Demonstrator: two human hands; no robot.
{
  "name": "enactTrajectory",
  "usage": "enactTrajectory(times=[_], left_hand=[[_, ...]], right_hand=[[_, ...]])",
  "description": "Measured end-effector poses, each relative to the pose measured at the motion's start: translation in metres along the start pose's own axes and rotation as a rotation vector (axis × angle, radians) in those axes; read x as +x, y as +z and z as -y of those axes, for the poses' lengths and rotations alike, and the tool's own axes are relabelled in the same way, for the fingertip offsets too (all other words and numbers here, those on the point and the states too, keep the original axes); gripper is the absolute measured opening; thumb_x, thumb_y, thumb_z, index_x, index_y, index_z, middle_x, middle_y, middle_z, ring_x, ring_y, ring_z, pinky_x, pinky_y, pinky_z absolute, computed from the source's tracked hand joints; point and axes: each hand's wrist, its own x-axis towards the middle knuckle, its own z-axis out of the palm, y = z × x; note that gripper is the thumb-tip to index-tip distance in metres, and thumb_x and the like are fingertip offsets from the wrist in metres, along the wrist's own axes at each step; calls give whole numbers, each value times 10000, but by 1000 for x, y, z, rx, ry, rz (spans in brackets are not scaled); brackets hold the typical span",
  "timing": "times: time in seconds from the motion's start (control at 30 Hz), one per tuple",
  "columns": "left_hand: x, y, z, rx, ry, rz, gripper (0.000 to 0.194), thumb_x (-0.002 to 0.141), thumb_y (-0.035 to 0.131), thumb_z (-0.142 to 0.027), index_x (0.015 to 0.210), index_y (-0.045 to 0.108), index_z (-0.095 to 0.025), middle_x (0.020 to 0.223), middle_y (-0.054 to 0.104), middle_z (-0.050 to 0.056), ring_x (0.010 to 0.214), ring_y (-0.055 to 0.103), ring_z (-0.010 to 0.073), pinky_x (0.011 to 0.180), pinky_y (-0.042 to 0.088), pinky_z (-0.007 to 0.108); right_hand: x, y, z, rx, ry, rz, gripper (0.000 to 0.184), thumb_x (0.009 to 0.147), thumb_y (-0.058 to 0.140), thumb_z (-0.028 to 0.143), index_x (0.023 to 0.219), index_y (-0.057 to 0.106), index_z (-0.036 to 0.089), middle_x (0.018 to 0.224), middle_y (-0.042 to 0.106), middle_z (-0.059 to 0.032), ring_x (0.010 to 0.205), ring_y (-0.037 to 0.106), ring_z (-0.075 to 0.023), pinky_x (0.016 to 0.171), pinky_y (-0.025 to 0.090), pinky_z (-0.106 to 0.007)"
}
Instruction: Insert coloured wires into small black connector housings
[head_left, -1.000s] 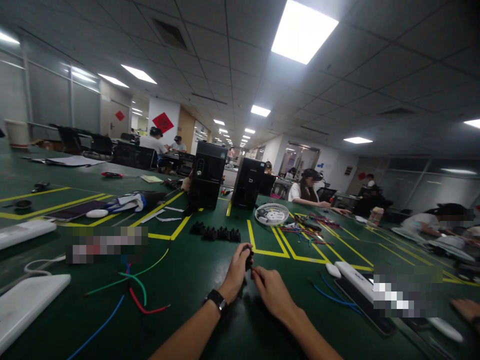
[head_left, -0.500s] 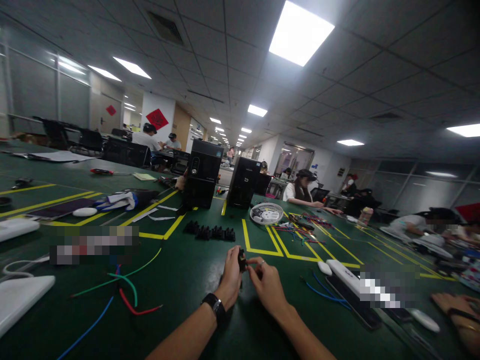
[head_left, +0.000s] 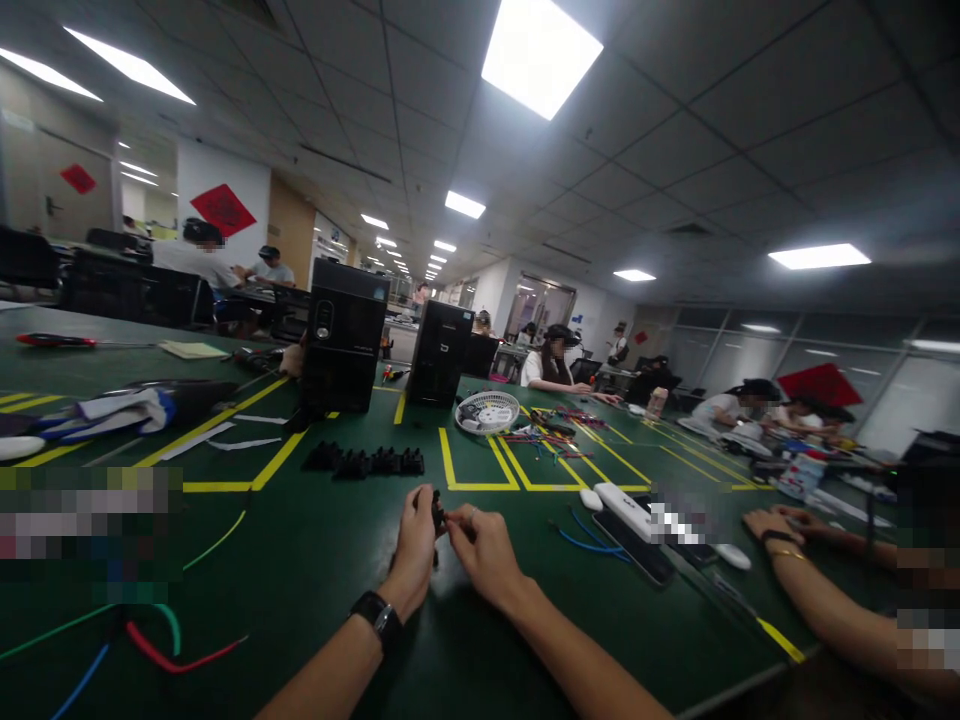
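My left hand [head_left: 415, 545], with a black watch on its wrist, is closed round a small black plastic part [head_left: 437, 512] just above the green table [head_left: 330, 560]. My right hand [head_left: 484, 550] pinches the same part from the right, fingers pressed together, a ring on one finger. A row of several similar black parts [head_left: 365, 462] lies on the table a little beyond my hands.
Two black boxes [head_left: 343, 337] [head_left: 440, 352] stand further back, a white fan grille [head_left: 487, 412] and a heap of coloured wires [head_left: 555, 430] to their right. Loose wires [head_left: 150, 640] lie at left. A co-worker's forearms [head_left: 817, 590] rest at right, beside a white device [head_left: 626, 505].
The view has swung to the right, so everything on the table has slid left in the picture. Both hands stay together on the small black part.
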Motion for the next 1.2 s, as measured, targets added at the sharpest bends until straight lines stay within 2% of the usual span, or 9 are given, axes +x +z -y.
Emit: enactTrajectory(times=[0.17,0.27,0.43,0.6,0.87,0.97,1.07,1.13,1.2], left_hand=[[-2,2,1,-159,-108,-85,114,797,540,-287,780,525,-176,622,500,-38,555,492,92,562,408,218],[-1,4,0,-150,-115,-101,87,821,528,-264,793,523,-181,624,498,-42,549,481,84,556,395,207],[-2,8,-6,-176,-39,-8,152,844,538,-326,887,538,-180,704,540,-21,639,523,94,619,430,219],[-6,11,-8,-253,-64,18,215,857,532,-381,827,506,-170,676,527,-17,604,509,93,606,432,219],[-3,8,-7,-174,-74,-2,231,885,474,-412,866,484,-181,705,521,-14,639,518,102,612,438,226],[0,3,-5,-22,-36,22,243,868,493,-424,925,491,-188,758,523,-6,679,527,113,583,426,221],[2,0,-3,129,5,50,274,856,505,-434,974,501,-187,800,526,9,706,536,126,553,414,220],[1,1,-2,136,9,46,267,856,509,-426,974,501,-187,795,522,8,700,533,125,550,414,220],[-1,4,-3,48,-23,14,233,867,498,-413,929,489,-188,761,508,-5,669,521,114,557,418,221]], right_hand=[[-5,8,-2,-76,-21,-9,188,899,445,210,825,614,179,691,634,-19,608,573,-127,599,383,-203],[-5,8,-6,-46,-30,-1,180,892,454,212,849,626,178,693,626,-14,602,556,-123,591,371,-205],[5,2,-8,119,70,-74,192,877,488,255,935,645,161,602,548,22,523,478,-108,513,323,-205],[11,0,-4,155,104,-139,240,855,521,257,1055,602,154,532,432,71,478,414,-99,502,298,-211],[7,-3,-4,107,55,-90,231,847,535,248,1016,676,179,629,588,15,522,471,-106,535,343,-220],[8,-5,-8,175,37,-52,241,861,514,245,1000,696,172,740,660,-23,597,532,-121,581,388,-226],[10,-7,-13,281,65,19,258,864,523,300,962,705,144,753,679,-42,627,564,-138,586,418,-232],[11,-7,-14,360,108,48,278,852,543,335,944,703,126,756,689,-53,648,587,-152,592,439,-241],[11,-5,-13,426,135,46,290,846,554,349,950,701,122,784,698,-61,684,605,-165,618,456,-254]])
